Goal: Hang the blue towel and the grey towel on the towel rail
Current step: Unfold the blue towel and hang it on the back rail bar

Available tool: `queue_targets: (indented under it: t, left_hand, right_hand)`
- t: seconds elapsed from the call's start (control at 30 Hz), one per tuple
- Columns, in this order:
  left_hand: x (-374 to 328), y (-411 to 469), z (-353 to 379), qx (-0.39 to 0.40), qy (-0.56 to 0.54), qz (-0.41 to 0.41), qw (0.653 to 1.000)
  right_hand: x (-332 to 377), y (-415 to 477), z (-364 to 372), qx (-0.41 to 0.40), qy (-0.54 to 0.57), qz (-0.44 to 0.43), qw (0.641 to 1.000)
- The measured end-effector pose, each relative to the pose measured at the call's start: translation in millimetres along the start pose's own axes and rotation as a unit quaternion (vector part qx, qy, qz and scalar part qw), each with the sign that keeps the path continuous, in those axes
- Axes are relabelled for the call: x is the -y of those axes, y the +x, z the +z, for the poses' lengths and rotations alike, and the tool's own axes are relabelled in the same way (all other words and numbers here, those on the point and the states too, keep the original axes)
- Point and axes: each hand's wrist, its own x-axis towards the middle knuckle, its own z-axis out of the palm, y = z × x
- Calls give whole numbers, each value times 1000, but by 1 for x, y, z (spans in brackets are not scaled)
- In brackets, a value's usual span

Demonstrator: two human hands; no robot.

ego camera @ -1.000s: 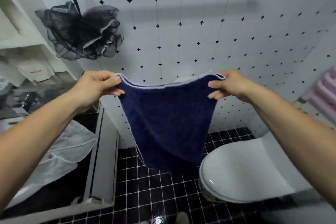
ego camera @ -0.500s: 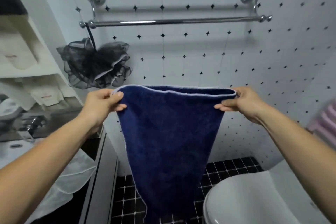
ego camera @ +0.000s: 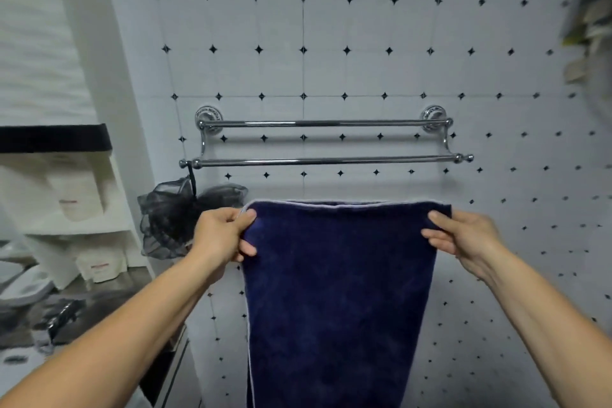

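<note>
The blue towel (ego camera: 337, 291) hangs stretched flat between my hands, dark navy with a pale stitched edge, its top hem level and a little below the rail. My left hand (ego camera: 222, 235) pinches the top left corner. My right hand (ego camera: 463, 235) pinches the top right corner. The chrome towel rail (ego camera: 324, 161) is a double bar on the tiled wall straight ahead, front bar lower and back bar higher, both bare. The grey towel is not in this view.
A black mesh bath sponge (ego camera: 172, 215) hangs by a cord from the rail's left end, just left of my left hand. White shelves (ego camera: 66, 202) with pale containers stand at the left. A cluttered counter (ego camera: 49, 315) lies below them.
My view has tilted up, so the rail sits mid-frame and the toilet has dropped out of sight. Both hands have raised the towel closer to the rail and pulled its top edge straighter.
</note>
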Motion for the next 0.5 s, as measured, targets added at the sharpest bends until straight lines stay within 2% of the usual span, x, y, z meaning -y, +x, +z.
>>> queue_targets:
  t: [0.13,0.27,0.5]
  left_hand:
    - [-1,9,18,-18,-45,-56,997]
    - [3,27,31,-34,-140,-124,982]
    - [13,66,55,-60,-237,-136,960]
  right_hand:
    - [6,20,2,-11,-13,28,999]
    - [8,45,14,-2,29,58,998]
    - [2,71,25,-68,88,40,993]
